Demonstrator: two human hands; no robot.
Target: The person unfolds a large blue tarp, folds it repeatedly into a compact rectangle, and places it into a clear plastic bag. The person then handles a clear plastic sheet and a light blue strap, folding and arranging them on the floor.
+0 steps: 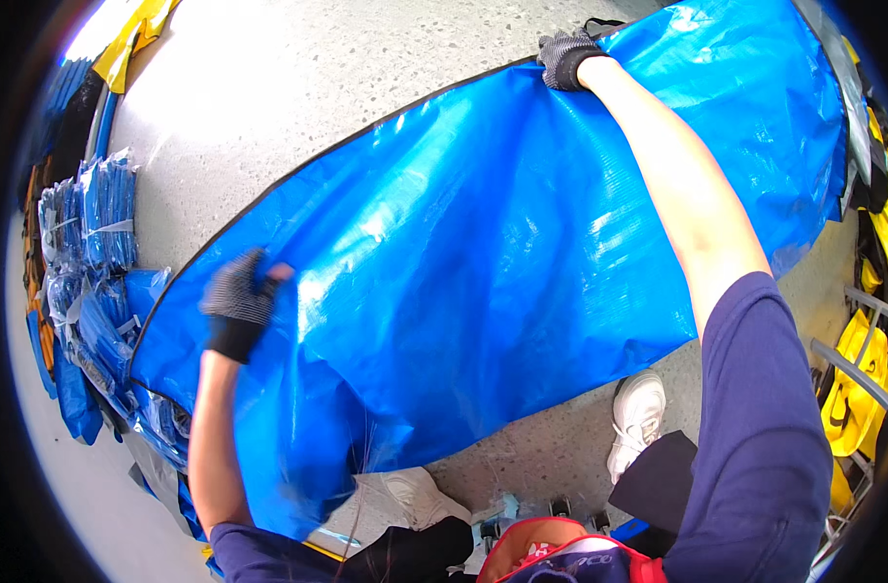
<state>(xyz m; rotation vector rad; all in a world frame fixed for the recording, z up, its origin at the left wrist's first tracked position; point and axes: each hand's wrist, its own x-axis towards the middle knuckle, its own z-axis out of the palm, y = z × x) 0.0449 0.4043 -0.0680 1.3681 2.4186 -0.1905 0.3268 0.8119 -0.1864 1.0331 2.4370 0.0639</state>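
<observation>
Head view, blue sheet: a large glossy blue plastic sheet with thin dark edging (483,282) stretches from the lower left to the upper right, creased and hiding much of the speckled pale grey floor (298,83).
Right hand: the right hand in a grey-and-black knit glove (566,61) is at the sheet's far edge, fingers curled around the material, with folds running down from its grip; a dark loop of strap (604,23) shows just beside it.
Left hand: the left hand in a matching glove (242,296) is over the sheet's left part, motion-blurred, its thumb apart from the fingers; I cannot tell how wide it is or whether it touches.
Left side: stacked blue bundles in clear plastic wrap (109,219) stand near the sheet's left end.
Right side: bright yellow folded material (855,389) lies among grey metal tubes (852,372).
Below: two white shoes (638,416) show near the sheet's lower edge.
</observation>
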